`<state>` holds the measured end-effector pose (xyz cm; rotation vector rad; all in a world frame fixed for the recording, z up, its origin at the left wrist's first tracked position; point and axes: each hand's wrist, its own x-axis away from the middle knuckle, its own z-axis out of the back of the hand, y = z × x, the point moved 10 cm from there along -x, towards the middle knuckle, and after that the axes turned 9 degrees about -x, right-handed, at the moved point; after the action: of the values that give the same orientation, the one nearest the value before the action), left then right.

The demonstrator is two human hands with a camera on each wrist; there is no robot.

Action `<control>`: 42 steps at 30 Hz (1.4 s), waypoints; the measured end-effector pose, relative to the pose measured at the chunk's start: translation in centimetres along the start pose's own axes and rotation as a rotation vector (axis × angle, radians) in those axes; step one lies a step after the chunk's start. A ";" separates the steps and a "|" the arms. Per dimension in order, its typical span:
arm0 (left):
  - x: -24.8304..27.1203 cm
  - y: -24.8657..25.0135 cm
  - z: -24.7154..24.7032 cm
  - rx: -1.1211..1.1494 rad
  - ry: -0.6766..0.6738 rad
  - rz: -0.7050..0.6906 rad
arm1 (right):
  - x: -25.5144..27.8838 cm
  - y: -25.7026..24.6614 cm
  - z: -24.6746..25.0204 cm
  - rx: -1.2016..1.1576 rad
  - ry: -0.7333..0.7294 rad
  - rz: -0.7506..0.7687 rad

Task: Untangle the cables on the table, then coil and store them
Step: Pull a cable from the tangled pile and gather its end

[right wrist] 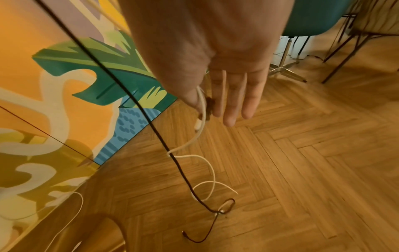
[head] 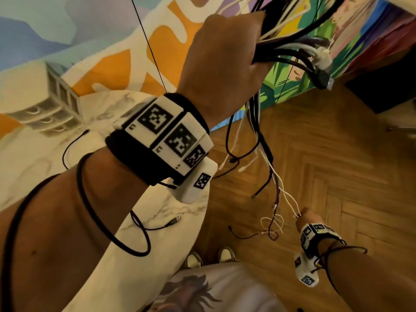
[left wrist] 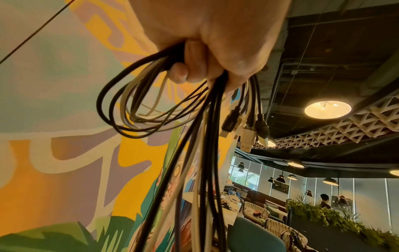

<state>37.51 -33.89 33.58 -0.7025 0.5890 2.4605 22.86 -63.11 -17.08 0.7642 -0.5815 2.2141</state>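
My left hand [head: 225, 48] is raised high, its fingers curled tight round a bundle of black and white cables [head: 290, 41]. In the left wrist view the left hand [left wrist: 185, 71] holds the cable bundle [left wrist: 134, 109] with loops to one side and several USB plugs [left wrist: 244, 126] dangling below. Long strands hang from the bundle toward the floor. Far below, my right hand [head: 300, 215] pinches a thin white cable [head: 286, 197] from those strands. The right wrist view shows the white cable [right wrist: 201, 119] between thumb and forefinger of the right hand [right wrist: 202, 105], the other fingers straight. A dark cable [right wrist: 183, 173] trails to the floor.
A marble-topped table [head: 33, 165] lies at the left with a black USB cable [head: 162, 226] and a small drawer unit [head: 45, 106] on it. Herringbone wood floor [head: 337, 165] spreads below. A painted mural wall stands behind. A teal chair [right wrist: 313, 17] is near the right hand.
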 end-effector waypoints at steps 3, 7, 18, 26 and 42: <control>-0.2 0.0 0.1 -0.001 0.016 -0.001 | -0.1 2.1 0.1 0.017 -0.016 -0.079; -0.6 -0.4 0.3 -0.010 0.056 0.012 | -0.4 4.8 -2.1 -0.165 -0.203 -0.164; 0.7 1.1 -3.6 0.095 0.004 0.014 | 2.6 -6.7 -3.9 -0.421 -0.273 0.143; 0.7 0.4 -3.5 0.159 0.054 0.041 | 6.7 -11.9 6.5 -0.612 0.150 0.419; 3.4 -4.0 -6.2 0.357 -0.099 0.312 | 16.5 -23.6 12.6 -1.050 0.131 0.654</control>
<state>39.53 -32.83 25.71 -0.3646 1.1355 2.5464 35.32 -47.56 7.14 -0.1587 -1.8960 2.0087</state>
